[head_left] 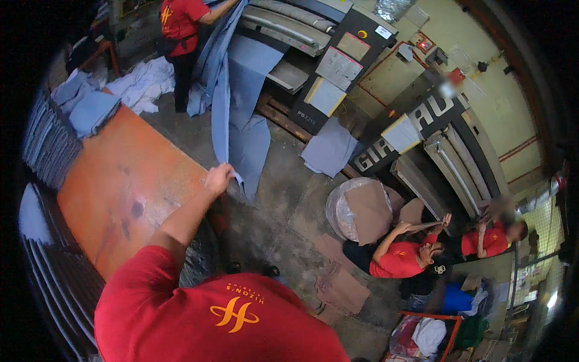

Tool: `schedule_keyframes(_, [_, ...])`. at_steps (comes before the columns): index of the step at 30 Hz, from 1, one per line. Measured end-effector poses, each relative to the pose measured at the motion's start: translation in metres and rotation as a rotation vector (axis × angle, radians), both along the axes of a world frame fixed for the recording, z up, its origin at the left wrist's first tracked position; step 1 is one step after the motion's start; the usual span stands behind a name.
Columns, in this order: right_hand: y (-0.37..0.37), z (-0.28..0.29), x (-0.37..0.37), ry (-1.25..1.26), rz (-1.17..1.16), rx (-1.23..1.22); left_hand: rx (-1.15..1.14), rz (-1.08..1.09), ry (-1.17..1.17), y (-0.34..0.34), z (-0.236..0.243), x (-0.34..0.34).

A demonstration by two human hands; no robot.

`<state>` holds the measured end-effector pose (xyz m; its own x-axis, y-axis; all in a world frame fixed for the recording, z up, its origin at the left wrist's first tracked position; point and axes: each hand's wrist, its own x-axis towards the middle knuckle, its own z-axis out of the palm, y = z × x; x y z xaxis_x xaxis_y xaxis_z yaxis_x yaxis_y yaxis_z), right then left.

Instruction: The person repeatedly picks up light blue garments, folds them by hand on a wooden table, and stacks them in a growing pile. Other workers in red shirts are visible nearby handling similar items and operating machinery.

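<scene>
My left hand (218, 179) is closed on the lower end of a long light-blue cloth (221, 114). From my fingers the cloth stretches up and away toward a co-worker in a red shirt (181, 21), whose arm reaches to its far end. Behind it, more blue fabric (248, 75) hangs down from the front of a large dark roller ironing machine (289, 27). My left arm is extended over the corner of an orange tabletop (129, 175). My right hand is out of the picture.
Folded blue-grey cloths (51, 142) are stacked left of the tabletop, with a white heap (145, 81) behind. A second roller machine (446, 157) stands right. Two co-workers near it handle brown cloth (419, 228); a plastic-wrapped round bundle (344, 208) and floor cloths (341, 286) lie nearby.
</scene>
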<state>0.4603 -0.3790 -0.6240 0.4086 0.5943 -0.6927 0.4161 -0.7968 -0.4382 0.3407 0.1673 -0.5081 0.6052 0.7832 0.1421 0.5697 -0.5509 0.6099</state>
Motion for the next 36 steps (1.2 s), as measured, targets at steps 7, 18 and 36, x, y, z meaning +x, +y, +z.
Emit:
schedule_keyframes(7, [0.159,0.088,0.003,-0.098,-0.039,0.617,0.058,-0.239,-0.074,-0.011,-0.005,0.003])
schedule_keyframes(18, [0.253,0.145,-0.026,0.11,-0.111,0.821,-0.021,-0.348,-0.093,-0.027,-0.005,0.009])
schedule_keyframes(36, [0.278,0.2,-0.02,-0.496,-0.512,1.27,0.259,-0.717,-0.179,-0.103,0.156,0.043])
